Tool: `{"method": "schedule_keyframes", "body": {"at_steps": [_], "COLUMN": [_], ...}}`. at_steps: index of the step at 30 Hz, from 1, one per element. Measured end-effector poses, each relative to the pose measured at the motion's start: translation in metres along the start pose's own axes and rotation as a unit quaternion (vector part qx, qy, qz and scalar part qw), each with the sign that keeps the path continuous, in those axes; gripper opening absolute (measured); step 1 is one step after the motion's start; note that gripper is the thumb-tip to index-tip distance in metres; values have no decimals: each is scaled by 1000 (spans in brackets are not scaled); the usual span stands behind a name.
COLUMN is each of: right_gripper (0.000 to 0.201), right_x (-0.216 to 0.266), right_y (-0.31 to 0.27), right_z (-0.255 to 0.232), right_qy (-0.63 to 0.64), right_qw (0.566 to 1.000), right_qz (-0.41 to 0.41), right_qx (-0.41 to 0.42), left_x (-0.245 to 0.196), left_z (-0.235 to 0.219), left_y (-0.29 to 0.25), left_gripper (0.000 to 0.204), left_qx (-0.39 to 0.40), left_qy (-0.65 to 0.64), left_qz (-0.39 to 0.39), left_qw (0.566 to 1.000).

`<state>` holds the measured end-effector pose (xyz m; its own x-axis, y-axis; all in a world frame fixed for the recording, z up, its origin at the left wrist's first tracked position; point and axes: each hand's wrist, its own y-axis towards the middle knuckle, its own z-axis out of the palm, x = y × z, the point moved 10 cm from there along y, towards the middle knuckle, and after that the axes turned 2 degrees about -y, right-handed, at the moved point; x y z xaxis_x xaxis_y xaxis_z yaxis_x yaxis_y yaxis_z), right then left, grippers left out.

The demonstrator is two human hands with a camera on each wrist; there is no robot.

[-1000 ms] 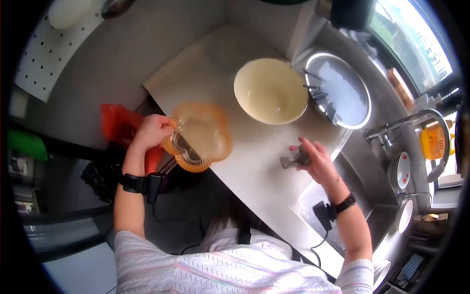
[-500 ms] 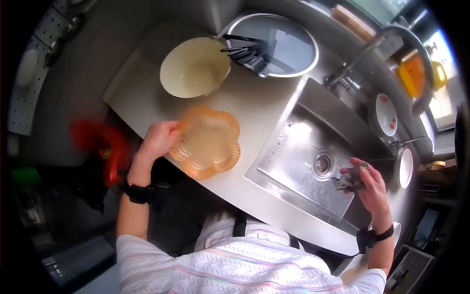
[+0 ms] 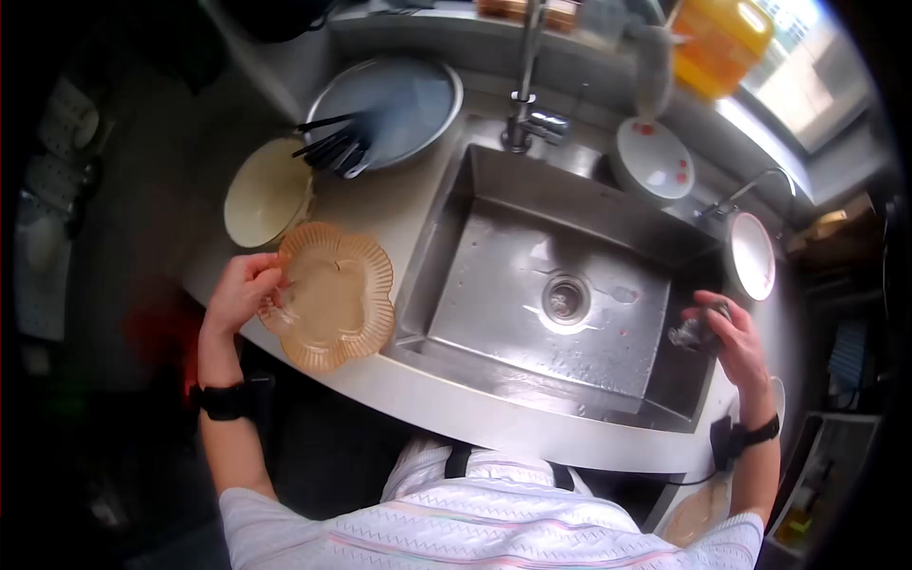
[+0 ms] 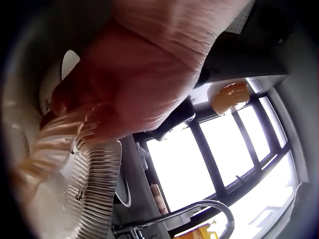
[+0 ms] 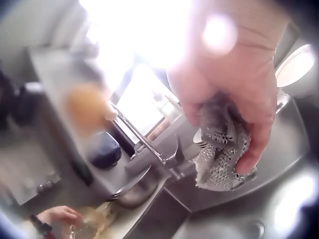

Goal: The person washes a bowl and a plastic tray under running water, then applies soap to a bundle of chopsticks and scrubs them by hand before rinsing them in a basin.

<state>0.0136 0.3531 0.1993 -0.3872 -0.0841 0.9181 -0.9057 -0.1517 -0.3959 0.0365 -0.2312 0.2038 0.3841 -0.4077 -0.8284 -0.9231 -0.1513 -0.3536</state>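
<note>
My left hand (image 3: 242, 290) pinches the rim of an amber, flower-shaped plate (image 3: 332, 294) with a ribbed edge. It is held at the counter's front, left of the sink. In the left wrist view small dark specks show on the plate's surface (image 4: 57, 204). My right hand (image 3: 746, 351) grips a crumpled grey mesh dishcloth (image 3: 693, 332) over the sink's right side. Thumb and fingers close round the cloth in the right wrist view, and its holed lower end hangs out below them.
The steel sink (image 3: 494, 285) has a drain (image 3: 566, 299) in its floor and a tap (image 3: 522, 119) behind it. A cream bowl (image 3: 261, 195) and a round metal-rimmed lid (image 3: 408, 100) with black-handled utensils (image 3: 337, 147) stand left. White bowls (image 3: 655, 161) stand at the back right.
The head view has turned right towards the sink. My right hand has carried the dishcloth from over the counter to the sink's right side. The plate, still in my left hand, has come near the sink's left edge.
</note>
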Motion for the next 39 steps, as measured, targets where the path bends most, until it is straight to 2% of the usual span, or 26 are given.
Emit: {"method": "schedule_keyframes", "body": {"at_steps": [1, 2, 3, 4, 6, 7, 9, 10, 12, 16, 18, 21, 23, 24, 25, 27, 28, 30, 31, 32, 34, 35, 36, 37, 38, 39], "right_gripper": [31, 30, 30, 33, 42, 42, 49, 47, 42, 46, 45, 41, 40, 39, 39, 38, 37, 43, 45, 45, 52, 54, 57, 60, 66, 67], "right_x": [7, 34, 40, 47, 79, 97, 122, 129, 141, 140, 136, 126, 118, 122, 121, 142, 143, 92, 48, 11, -82, -99, -124, -138, -156, -158], "right_y": [9, 28, 41, 59, 80, 88, 113, 130, 164, 269, 290, 298, 261, 252, 243, 198, 172, 167, 165, 157, 147, 141, 128, 131, 137, 126], "right_z": [-3, -1, 0, 1, 21, 39, 72, 89, 118, 132, 130, 115, 124, 127, 124, 120, 114, 89, 76, 67, 52, 48, 59, 58, 63, 57], "right_qy": [-41, -191, -205, -248, -406, -454, -515, -576, -645, -631, -617, -681, -812, -781, -781, -638, -565, -444, -316, -224, -83, -178, -32, -59, -64, 2], "right_qw": [999, 976, 974, 956, 882, 862, 797, 742, 670, 687, 698, 673, 543, 565, 567, 669, 715, 851, 925, 961, 995, 978, 992, 988, 985, 986], "right_qz": [-14, -103, -91, -157, -233, -218, -314, -340, -366, -360, -362, -286, -215, -265, -260, -379, -402, -278, -209, -160, 22, -29, 105, 41, 61, 74], "right_qx": [-2, -18, -29, -32, -51, -52, -40, -41, -39, -27, -22, -40, -4, -14, -15, -47, -94, -47, -20, -18, -43, -109, -66, -138, -151, -147], "left_x": [-10, -29, -37, -38, -50, -60, -56, -56, -46, -16, -8, -2, 2, 7, 8, 11, 11, 24, 33, 43, 47, 46, 58, 56, 48, 47], "left_z": [22, 67, 107, 136, 192, 217, 256, 271, 290, 320, 330, 345, 356, 362, 366, 376, 383, 396, 400, 403, 408, 408, 410, 411, 425, 422], "left_y": [5, 22, 28, 41, 58, 64, 85, 89, 100, 124, 132, 141, 144, 148, 150, 148, 149, 150, 153, 158, 153, 154, 159, 161, 158, 156], "left_gripper": [27, 29, 31, 32, 36, 38, 41, 41, 43, 51, 54, 60, 64, 65, 65, 66, 66, 66, 65, 64, 67, 69, 70, 74, 74, 74], "left_qx": [30, 91, 135, 152, 183, 195, 188, 192, 188, 205, 212, 220, 222, 212, 203, 205, 200, 207, 201, 189, 182, 191, 170, 174, 195, 191], "left_qy": [-52, -61, -70, -56, -14, 10, 88, 82, -11, -100, -100, -126, -150, -190, -226, -252, -283, -273, -270, -265, -276, -245, -270, -248, -231, -223], "left_qz": [6, 21, 22, 34, 60, 77, 98, 99, 44, -10, -16, -27, -38, -51, -64, -81, -95, -113, -126, -129, -139, -114, -113, -101, -97, -95], "left_qw": [998, 994, 988, 986, 981, 978, 973, 973, 981, 973, 972, 967, 963, 957, 951, 942, 933, 933, 933, 937, 933, 944, 941, 948, 948, 951]}}
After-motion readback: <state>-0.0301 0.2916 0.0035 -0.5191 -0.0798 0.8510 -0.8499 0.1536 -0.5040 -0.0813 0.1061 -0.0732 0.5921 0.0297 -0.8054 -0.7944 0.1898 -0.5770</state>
